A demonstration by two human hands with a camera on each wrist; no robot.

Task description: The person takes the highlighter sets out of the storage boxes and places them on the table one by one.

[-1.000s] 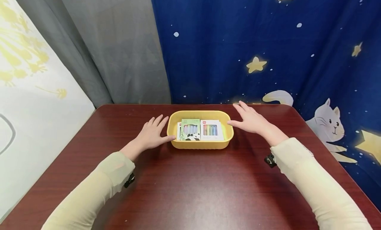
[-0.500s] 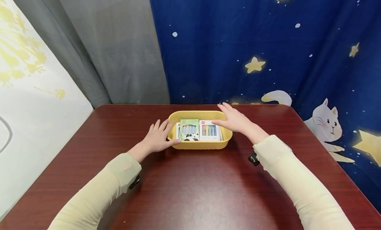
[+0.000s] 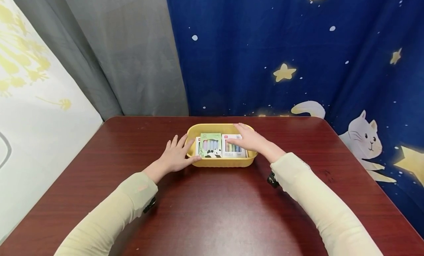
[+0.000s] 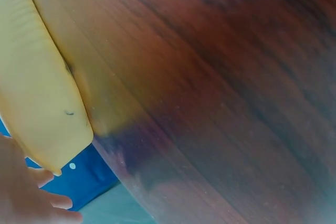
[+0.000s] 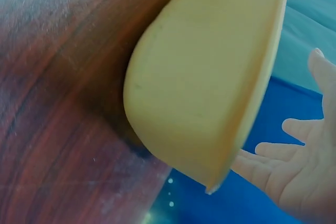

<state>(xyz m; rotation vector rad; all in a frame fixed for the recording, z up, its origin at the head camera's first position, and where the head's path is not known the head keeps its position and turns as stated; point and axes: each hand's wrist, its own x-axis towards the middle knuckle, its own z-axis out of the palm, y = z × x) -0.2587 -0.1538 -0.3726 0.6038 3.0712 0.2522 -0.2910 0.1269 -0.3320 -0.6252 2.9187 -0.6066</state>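
A yellow oval bin (image 3: 222, 163) stands near the back of the table, holding flat boxes. On its left lies a green box with a panda (image 3: 211, 144); beside it, a white box with coloured sticks in its window (image 3: 228, 153), partly covered by my right hand (image 3: 250, 141). That hand reaches over the bin's right end with fingers extended; whether it touches the white box cannot be made out. My left hand (image 3: 175, 155) is spread at the bin's left end, thumb along the front rim. Both wrist views show the bin's outer wall (image 4: 47, 77) with fingers beside its rim.
The dark red wooden table (image 3: 212, 212) extends in front and to both sides of the bin. Behind its back edge hang a grey curtain (image 3: 139, 57) and a blue curtain with stars (image 3: 232, 64). A white panel (image 3: 39, 138) borders the left side.
My right hand has moved left and slightly down, from beside the bin to over the white box. My left hand has shifted a little to the right along the rim, then stayed.
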